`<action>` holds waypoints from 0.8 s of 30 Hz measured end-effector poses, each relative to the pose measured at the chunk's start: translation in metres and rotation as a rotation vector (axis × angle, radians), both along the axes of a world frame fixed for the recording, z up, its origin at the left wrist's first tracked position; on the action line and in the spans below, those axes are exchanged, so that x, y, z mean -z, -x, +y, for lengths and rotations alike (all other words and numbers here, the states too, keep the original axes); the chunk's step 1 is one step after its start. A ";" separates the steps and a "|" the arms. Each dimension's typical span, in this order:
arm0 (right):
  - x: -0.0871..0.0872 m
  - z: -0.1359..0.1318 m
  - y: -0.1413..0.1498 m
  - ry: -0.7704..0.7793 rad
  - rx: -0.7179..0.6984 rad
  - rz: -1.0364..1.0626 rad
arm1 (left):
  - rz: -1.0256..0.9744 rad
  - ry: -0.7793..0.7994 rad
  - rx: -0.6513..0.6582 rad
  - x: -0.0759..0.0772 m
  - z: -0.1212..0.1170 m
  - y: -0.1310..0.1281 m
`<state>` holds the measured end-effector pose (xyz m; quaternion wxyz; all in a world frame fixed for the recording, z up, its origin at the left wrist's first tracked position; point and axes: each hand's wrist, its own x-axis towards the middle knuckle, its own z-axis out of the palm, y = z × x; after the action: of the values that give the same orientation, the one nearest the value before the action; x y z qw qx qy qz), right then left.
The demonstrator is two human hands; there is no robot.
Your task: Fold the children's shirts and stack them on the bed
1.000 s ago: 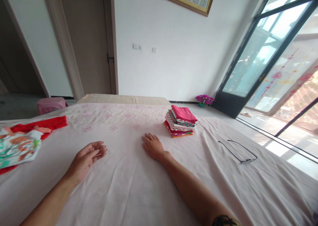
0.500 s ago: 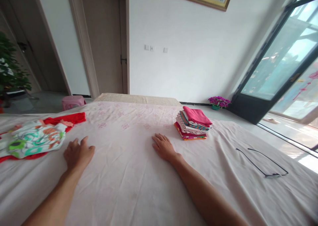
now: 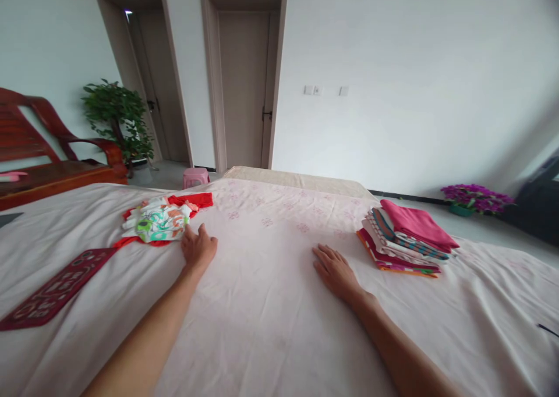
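My left hand [image 3: 198,247] is at the right edge of a small heap of clothes, its fingers apart and nothing held. Whether a fingertip touches the cloth I cannot tell. On top of the heap lies a white garment [image 3: 161,221] printed in green, teal and orange, with red cloth [image 3: 198,200] showing from under it. My right hand [image 3: 336,273] rests flat on the pale bedsheet [image 3: 266,304], fingers stretched out and holding nothing. Beyond it, to the right, stands a stack of folded cloths [image 3: 404,240] with a pink one on top.
A dark red strip with characters [image 3: 56,289] lies on the sheet at left. Behind are a wooden bench [image 3: 56,152], a potted plant [image 3: 116,117], a pink stool [image 3: 195,177] and purple flowers [image 3: 476,198]. The tip of the glasses [image 3: 548,330] shows at the right edge.
My view has turned left, bringing the bench and dark red strip into sight. My left hand has come closer to the clothes heap. The right hand stays flat on the sheet.
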<state>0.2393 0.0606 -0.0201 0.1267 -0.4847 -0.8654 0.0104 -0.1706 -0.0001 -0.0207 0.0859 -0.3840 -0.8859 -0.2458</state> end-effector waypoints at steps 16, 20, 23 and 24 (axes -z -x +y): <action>0.001 0.004 -0.001 -0.014 -0.007 0.033 | -0.186 -0.168 -0.166 -0.016 -0.019 0.076; 0.001 0.004 0.001 -0.014 0.003 0.034 | -0.097 -0.346 -0.074 -0.029 -0.029 0.061; 0.000 0.003 0.002 -0.009 0.015 0.041 | -0.019 -0.511 0.218 -0.039 -0.032 0.034; -0.001 0.002 0.002 -0.008 0.018 0.042 | -0.010 -0.522 0.316 -0.041 -0.032 0.019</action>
<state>0.2370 0.0631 -0.0193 0.1469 -0.4918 -0.8581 0.0159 -0.1900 -0.0317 0.0199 0.1379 -0.4810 -0.7225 -0.4772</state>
